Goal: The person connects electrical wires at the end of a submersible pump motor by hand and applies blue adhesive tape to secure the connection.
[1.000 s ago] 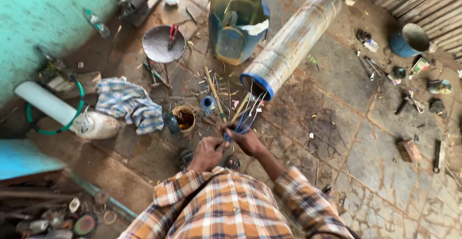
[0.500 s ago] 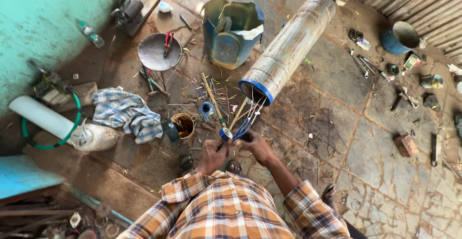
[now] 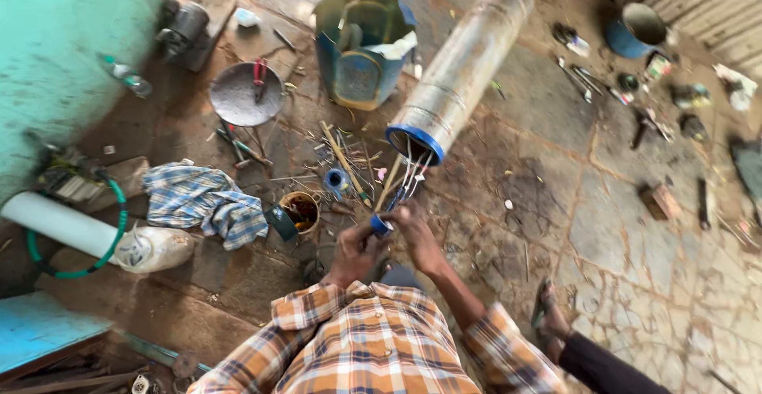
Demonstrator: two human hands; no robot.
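Both hands: left hand (image 3: pixel 349 253) and right hand (image 3: pixel 413 231) pinch blue tape roll (image 3: pixel 381 224) | small tin (image 3: pixel 301 211): rusty bits

A small clear plastic bottle (image 3: pixel 127 77) lies on the ground at the upper left, beside the turquoise wall. A round open tin (image 3: pixel 301 211) with rusty contents stands left of centre, next to a checked cloth. Near the top right, a small box (image 3: pixel 656 66) with green and red print lies among scattered tools; it is blurred, possibly a carton. No signs or screens show.
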